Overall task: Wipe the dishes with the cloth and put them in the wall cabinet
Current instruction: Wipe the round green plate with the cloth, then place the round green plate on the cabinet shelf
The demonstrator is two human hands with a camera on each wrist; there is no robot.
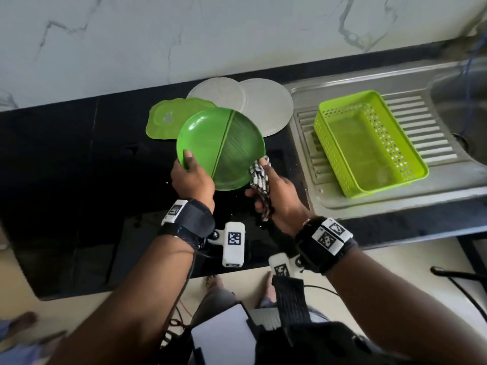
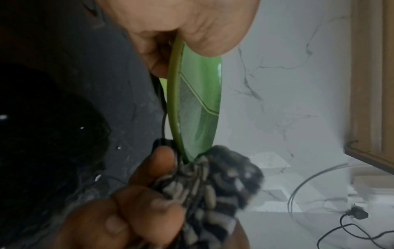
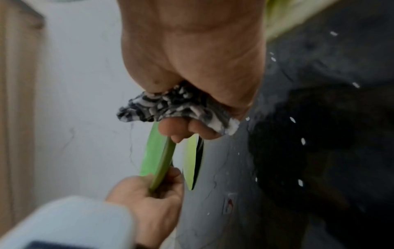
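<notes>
My left hand [image 1: 190, 172] grips the left rim of a round green plate [image 1: 221, 148] with a leaf pattern, thumb on its face, holding it above the black counter [image 1: 66, 159]. My right hand [image 1: 274, 192] holds a bunched black-and-white checked cloth [image 1: 259, 176] against the plate's right rim. In the left wrist view the plate [image 2: 196, 107] is seen edge-on with the cloth [image 2: 213, 182] wrapped over its lower edge. In the right wrist view the cloth [image 3: 175, 107] sits between my fingers and the plate [image 3: 157, 156]. Behind lie a wavy-edged green plate [image 1: 168, 119] and two white plates [image 1: 218, 90], [image 1: 268, 106].
A lime green perforated basket [image 1: 369, 143] stands on the steel sink drainboard [image 1: 427, 133] to the right. The marble wall [image 1: 184, 35] rises behind the counter. Water drops speckle the counter. Cables lie on the floor at lower right.
</notes>
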